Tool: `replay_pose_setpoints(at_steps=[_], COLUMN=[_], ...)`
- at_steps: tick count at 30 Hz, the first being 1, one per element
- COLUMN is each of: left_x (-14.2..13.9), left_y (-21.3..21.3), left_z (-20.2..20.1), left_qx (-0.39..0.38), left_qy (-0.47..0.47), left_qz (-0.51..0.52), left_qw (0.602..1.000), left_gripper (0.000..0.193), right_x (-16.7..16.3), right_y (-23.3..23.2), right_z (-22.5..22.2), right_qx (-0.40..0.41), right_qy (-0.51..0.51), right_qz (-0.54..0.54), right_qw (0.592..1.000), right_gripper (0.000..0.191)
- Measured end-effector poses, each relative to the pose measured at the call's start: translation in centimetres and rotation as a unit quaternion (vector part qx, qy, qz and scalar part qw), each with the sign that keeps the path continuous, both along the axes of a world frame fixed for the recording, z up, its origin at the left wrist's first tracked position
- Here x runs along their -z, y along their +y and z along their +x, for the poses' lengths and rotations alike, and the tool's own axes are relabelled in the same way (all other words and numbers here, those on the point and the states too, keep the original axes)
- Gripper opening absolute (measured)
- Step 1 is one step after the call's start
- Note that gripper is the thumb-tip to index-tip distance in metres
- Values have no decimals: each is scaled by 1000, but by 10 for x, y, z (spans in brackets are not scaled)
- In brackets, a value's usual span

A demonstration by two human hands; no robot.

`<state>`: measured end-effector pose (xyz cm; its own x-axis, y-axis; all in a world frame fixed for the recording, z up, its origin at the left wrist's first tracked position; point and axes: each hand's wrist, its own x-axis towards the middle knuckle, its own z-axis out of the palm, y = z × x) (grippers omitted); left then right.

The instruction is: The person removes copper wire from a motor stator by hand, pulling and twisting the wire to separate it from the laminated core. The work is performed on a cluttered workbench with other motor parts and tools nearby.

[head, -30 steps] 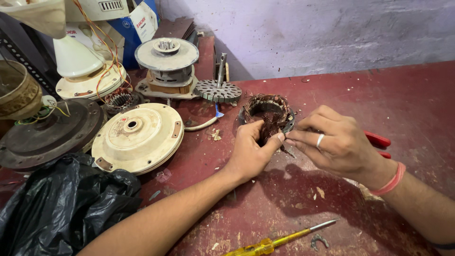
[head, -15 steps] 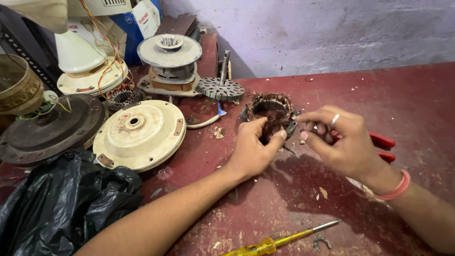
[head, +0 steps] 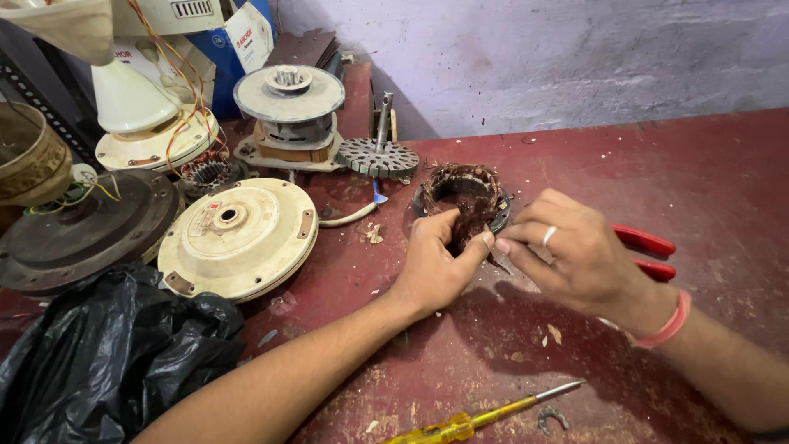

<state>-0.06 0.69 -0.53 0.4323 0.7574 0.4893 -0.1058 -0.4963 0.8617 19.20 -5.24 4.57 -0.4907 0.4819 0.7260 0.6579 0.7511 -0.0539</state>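
Observation:
A round motor stator (head: 462, 191) with dark copper windings lies on the red table (head: 707, 181). My left hand (head: 436, 261) grips its near edge, thumb and fingers pinched on the winding. My right hand (head: 575, 259), wearing a ring and a pink wristband, is closed at the stator's right side with its fingertips meeting the left thumb. Whether the right fingers pinch a wire is hidden. Red-handled pliers (head: 649, 251) lie just behind my right hand.
A cream fan motor cover (head: 238, 237) lies to the left, beside a dark round housing (head: 82, 234) and a black plastic bag (head: 107, 353). A rotor with shaft (head: 380, 152) and another motor assembly (head: 289, 111) stand behind. A yellow screwdriver (head: 485, 415) lies near the front edge.
My right hand has curled its fingers and drawn closer to the stator's right edge. My left hand keeps its hold on the winding.

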Motion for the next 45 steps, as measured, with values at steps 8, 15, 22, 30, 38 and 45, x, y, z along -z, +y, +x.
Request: replay_pose_setpoints(at_steps=[8, 15, 22, 30, 38, 45], left_x=[-6, -3, 1, 1, 2, 2], left_y=[-10, -1, 2, 1, -4, 5], left_z=[-1, 0, 2, 2, 3, 2], left_qx=[2, 12, 30, 33, 24, -14], left_qy=[22, -10, -36, -43, -13, -36], left_qz=[98, 10, -34, -14, 35, 12], left_qw=[995, 1000, 998, 998, 999, 999], left_gripper=[10, 9, 11, 11, 14, 11], right_x=[34, 13, -21, -17, 36, 19], right_y=[21, 10, -5, -4, 13, 7], right_z=[20, 22, 5, 8, 17, 17], right_qx=[21, 145, 28, 13, 32, 132], right_qy=[493, 140, -72, -100, 351, 207], right_qz=[-576, -272, 48, 60, -456, -250], right_qw=[652, 941, 996, 993, 817, 937], right_gripper=[20, 28, 23, 22, 14, 26])
